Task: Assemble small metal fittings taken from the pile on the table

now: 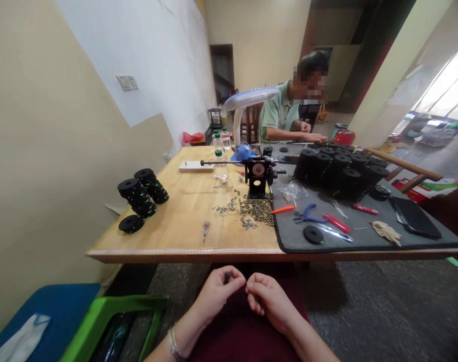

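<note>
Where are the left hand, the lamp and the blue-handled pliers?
Left hand (218, 287): head view, on the back of the hand.
Lamp (251, 98): head view, on its wide head.
Blue-handled pliers (308, 217): head view, where the handles come together.

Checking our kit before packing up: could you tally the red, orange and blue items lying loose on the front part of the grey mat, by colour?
Red, slim items: 2
Orange, handled tool: 1
Blue, pliers: 1
Total: 4
</note>
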`<state>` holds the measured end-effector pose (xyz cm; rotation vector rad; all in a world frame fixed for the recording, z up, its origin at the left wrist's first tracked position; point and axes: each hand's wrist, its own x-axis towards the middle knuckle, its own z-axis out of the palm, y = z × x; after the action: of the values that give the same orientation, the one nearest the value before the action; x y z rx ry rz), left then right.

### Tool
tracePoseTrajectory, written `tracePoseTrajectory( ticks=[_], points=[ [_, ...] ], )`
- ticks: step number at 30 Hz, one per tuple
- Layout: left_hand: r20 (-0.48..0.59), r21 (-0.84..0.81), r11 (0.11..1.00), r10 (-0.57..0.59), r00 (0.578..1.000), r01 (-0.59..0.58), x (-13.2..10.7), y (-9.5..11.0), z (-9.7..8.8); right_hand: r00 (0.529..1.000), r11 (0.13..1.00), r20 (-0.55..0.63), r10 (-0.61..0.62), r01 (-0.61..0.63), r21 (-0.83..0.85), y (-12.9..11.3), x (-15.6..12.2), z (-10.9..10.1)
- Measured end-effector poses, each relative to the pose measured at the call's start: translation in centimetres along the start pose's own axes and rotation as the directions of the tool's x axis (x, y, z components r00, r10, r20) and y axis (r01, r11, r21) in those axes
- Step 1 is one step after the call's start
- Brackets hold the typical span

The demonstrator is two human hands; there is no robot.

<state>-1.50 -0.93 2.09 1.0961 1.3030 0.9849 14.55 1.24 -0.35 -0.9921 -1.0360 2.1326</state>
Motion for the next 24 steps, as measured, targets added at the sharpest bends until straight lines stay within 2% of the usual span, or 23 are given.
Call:
tracePoseTrajectory(
  ticks=[6, 9, 12, 17, 21, 24],
  points=[
    [-0.049, 0.047, 0.999, 0.014, 0.999, -0.012, 0.0, -0.4, -0.1, 0.997, 0.997, -0.005, -0.078, 0.078, 0.008, -0.5, 0.3, -0.1],
    [-0.067, 0.132, 0.991, 0.042, 0.997, -0.032, 0.0, -0.2, 0.0, 0.988, 0.978, -0.010, -0.155, 0.151, -0.146, -0.7, 0.5, 0.2],
    [-0.112, 0.193, 0.981, 0.055, 0.992, -0.032, -0.1, 0.2, 0.2, 0.976, 0.922, -0.013, -0.217, 0.200, -0.332, -0.7, 0.6, 0.4],
    [-0.131, 0.194, 0.981, 0.038, 0.991, -0.012, -0.1, 1.0, 0.4, 0.964, 0.855, -0.014, -0.265, 0.228, -0.466, -0.5, 0.7, 0.1],
    [-0.108, 0.149, 0.989, 0.038, 0.993, -0.021, 0.2, 1.2, 0.2, 0.964, 0.872, -0.043, -0.261, 0.217, -0.439, -0.9, 0.7, -0.3],
    [-0.093, 0.103, 0.995, 0.029, 0.995, -0.019, 0.6, 0.9, -0.1, 0.957, 0.926, -0.109, -0.268, 0.225, -0.302, -1.1, 0.7, -0.8]
  ],
)
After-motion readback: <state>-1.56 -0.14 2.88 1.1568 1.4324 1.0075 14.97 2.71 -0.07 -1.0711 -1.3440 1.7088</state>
